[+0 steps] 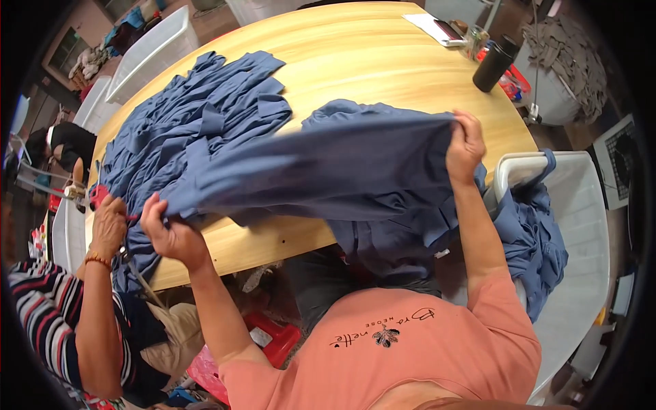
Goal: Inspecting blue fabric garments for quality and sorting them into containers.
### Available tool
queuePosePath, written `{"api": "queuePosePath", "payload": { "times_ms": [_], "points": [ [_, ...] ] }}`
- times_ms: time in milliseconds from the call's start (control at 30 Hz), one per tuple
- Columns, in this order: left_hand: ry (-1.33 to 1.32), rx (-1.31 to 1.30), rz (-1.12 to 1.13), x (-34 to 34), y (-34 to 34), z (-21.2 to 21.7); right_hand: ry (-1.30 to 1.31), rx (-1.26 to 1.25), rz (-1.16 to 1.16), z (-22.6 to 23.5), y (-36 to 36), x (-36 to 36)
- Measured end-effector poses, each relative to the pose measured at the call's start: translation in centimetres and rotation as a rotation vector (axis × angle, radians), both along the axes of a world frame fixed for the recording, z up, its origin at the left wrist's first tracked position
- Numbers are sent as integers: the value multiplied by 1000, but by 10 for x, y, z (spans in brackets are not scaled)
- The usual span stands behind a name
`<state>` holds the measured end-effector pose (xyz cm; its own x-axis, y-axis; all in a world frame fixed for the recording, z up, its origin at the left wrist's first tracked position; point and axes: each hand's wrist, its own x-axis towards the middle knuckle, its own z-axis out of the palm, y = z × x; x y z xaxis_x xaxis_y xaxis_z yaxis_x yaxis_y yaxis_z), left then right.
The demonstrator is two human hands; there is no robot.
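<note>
A dark blue garment (335,167) is stretched lengthwise between my two hands above the near side of the table; what kind of garment cannot be made out. My left hand (176,239) grips its left end, fingers curled round the cloth. At the other end, my right hand (467,147) is closed in a pinch on the upper corner. Part of the cloth is smeared by motion, and a lower fold hangs over the table edge toward my lap. Behind it lies more bunched blue cloth (348,109). A large heap of blue garments (184,116) spreads to the left.
The wooden table (328,48) carries a black tumbler (495,65) and papers (427,29) at the far right. A white bin (581,273) with blue cloth (536,236) over its rim stands right. Close on my left, a co-worker's hand (109,229) is near a red-handled tool (98,196).
</note>
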<state>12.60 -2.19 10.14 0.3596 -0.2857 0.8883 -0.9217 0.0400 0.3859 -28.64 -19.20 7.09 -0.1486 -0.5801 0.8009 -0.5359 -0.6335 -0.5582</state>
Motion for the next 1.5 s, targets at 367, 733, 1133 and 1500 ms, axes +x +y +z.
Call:
{"api": "queuePosePath", "payload": {
  "times_ms": [367, 733, 1133, 1500],
  "points": [
    [74, 809, -233, -18, 95, -129, 806, 165, -300, -57, 73, -45],
    [142, 745, -473, -73, 25, -80, 687, -40, 516, -46, 78, 117],
    [182, 840, -653, -120, -27, -112, 659, -144, 534, -85, 64, 111],
    [-125, 948, -237, -83, -63, -125, 770, -42, 641, -90, 65, 117]
  ]
}}
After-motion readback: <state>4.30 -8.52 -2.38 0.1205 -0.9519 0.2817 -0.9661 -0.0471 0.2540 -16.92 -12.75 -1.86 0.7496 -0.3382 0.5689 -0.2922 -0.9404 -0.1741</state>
